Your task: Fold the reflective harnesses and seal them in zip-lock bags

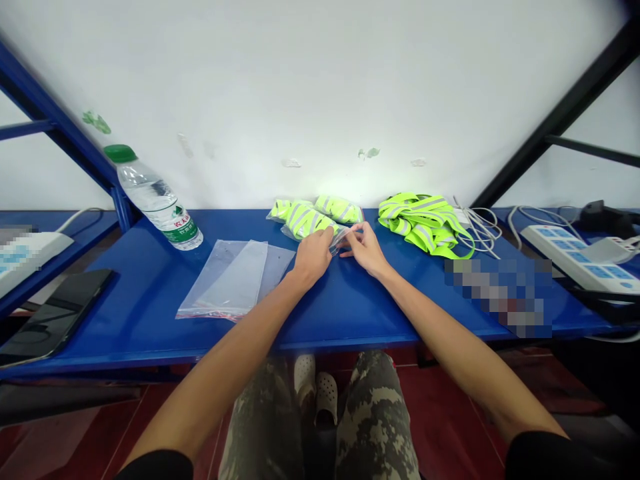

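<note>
In the middle of the blue table, a clear plastic bag (314, 225) lies with a folded neon-yellow reflective strap inside. My left hand (314, 255) grips this bag near its right end, fingers closed. My right hand (365, 248) pinches the bag's edge between thumb and fingers. Just behind sit more bagged straps (340, 209), touching or close to the held bag. A loose heap of neon-yellow straps with grey stripes (423, 223) rests to the right of my right hand. Flat clear zip bags (225, 277) lie stacked left of my left hand.
A water bottle (160, 203) with a green cap stands at the back left. A black phone (57, 317) lies at the left edge. White cables (485, 227) and a power strip (583, 260) are on the right. A blurred-out item (505, 297) lies front right. A white wall (320, 87) rises behind.
</note>
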Tool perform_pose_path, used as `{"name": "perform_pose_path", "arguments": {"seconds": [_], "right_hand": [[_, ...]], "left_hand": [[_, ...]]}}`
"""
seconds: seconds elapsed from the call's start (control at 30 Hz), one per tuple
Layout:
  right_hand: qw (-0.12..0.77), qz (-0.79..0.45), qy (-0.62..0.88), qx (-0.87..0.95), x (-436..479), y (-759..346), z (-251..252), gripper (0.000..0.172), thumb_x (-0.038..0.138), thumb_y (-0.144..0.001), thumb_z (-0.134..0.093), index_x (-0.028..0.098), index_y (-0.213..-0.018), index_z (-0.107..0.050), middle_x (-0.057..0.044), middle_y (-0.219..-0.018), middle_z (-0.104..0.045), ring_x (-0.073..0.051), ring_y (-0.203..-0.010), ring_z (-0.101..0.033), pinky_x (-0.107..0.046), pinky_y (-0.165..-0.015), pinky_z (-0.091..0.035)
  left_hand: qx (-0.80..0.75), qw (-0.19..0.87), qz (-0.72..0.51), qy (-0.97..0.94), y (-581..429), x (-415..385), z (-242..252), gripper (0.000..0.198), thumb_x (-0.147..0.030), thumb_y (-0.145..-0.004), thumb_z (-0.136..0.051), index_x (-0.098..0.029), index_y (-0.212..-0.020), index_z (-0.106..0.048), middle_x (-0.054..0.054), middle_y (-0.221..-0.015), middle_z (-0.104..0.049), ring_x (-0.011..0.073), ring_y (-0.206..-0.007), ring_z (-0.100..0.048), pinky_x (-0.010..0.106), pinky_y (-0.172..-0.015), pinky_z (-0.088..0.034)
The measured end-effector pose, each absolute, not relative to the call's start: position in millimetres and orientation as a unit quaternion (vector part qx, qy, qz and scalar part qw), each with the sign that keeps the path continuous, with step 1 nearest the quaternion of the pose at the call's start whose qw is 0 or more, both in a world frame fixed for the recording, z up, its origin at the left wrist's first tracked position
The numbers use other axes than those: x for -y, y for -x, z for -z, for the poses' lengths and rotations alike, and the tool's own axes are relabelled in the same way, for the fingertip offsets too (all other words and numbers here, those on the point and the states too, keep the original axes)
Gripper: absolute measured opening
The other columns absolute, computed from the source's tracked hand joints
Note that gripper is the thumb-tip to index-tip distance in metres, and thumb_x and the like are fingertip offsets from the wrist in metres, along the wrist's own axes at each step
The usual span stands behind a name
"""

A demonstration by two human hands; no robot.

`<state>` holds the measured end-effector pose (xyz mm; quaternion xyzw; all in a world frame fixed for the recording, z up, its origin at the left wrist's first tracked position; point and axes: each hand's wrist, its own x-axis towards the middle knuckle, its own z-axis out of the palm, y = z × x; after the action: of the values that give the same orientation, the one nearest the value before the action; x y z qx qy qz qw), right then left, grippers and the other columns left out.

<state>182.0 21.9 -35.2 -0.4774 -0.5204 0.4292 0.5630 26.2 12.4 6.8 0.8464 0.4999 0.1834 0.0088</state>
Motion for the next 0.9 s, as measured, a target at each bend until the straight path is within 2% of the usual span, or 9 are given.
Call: {"name": "perform_pose_path", "arguments": {"seconds": [0.1,0.23,0.37,0.57,0.77,0.9], "right_hand": [[0.534,-0.383,0.495,0.569,-27.2,-181.7,35.9,0.036,0.046,-0.081,-0.065,0.024,-0.105,-0.049,0.004,-0.074,-0.064,-0.012,-0.059,-0.063,-0.022,-0.049,-0.054],[0.525,-0.335,0.514,0.59,-25.8,-186.9,28.9,0.021,0.037,-0.081,-0.06,0.021,-0.094,-0.061,0.003,-0.065,-0.062,-0.012,-0.051,-0.06,-0.024,-0.05,-0.054],[0.554,-0.401,0.497,0.534,-14.5,-188.5,15.9,0.022,0.029,-0.076,-0.058,0.023,-0.097,-0.058,0.006,-0.059,-0.06,-0.014,-0.052,-0.062,-0.028,-0.052,-0.058],[0.555,-0.467,0.486,0.486,-5.3,-187.2,4.2,0.018,0.022,-0.072,-0.057,0.023,-0.09,-0.054,0.007,-0.058,-0.06,-0.012,-0.051,-0.064,-0.027,-0.053,-0.059],[0.562,-0.475,0.528,0.424,-10.8,-196.1,7.0,0.021,0.017,-0.073,-0.058,0.023,-0.093,-0.057,0.004,-0.064,-0.065,-0.014,-0.058,-0.069,-0.027,-0.054,-0.06],[0.541,-0.481,0.553,0.413,-11.1,-202.7,6.1,0.024,0.013,-0.072,-0.057,0.021,-0.094,-0.061,0.001,-0.065,-0.068,-0.016,-0.063,-0.07,-0.028,-0.056,-0.06]], "left_hand": [[-0.499,0.008,-0.175,-0.849,-26.7,-10.6,-8.9,0.027,-0.006,-0.088,-0.043,-0.02,-0.107,-0.056,0.009,-0.104,-0.069,0.0229,-0.097,-0.065,0.032,-0.081,-0.048],[-0.52,0.001,-0.155,-0.84,-28.6,-6.5,-11.2,0.03,-0.007,-0.088,-0.043,-0.019,-0.11,-0.057,0.01,-0.104,-0.069,0.0241,-0.095,-0.066,0.033,-0.079,-0.048],[-0.523,0.001,-0.15,-0.839,-31.6,-4.8,-9.4,0.026,-0.009,-0.088,-0.046,-0.019,-0.108,-0.058,0.01,-0.103,-0.07,0.0247,-0.097,-0.066,0.032,-0.078,-0.048],[-0.54,-0.01,-0.145,-0.829,-34.1,-4.5,-2.1,0.021,-0.01,-0.087,-0.046,-0.021,-0.101,-0.059,0.009,-0.102,-0.071,0.0256,-0.097,-0.067,0.033,-0.076,-0.048],[-0.544,-0.021,-0.137,-0.827,-34.5,0.4,1.2,0.02,-0.026,-0.092,-0.047,-0.021,-0.11,-0.052,0.01,-0.102,-0.07,0.0287,-0.093,-0.069,0.036,-0.073,-0.05],[-0.515,-0.021,-0.1,-0.851,-32.8,0.7,0.6,0.026,-0.024,-0.091,-0.046,-0.02,-0.117,-0.049,0.012,-0.103,-0.071,0.0294,-0.095,-0.069,0.036,-0.074,-0.05]]}}
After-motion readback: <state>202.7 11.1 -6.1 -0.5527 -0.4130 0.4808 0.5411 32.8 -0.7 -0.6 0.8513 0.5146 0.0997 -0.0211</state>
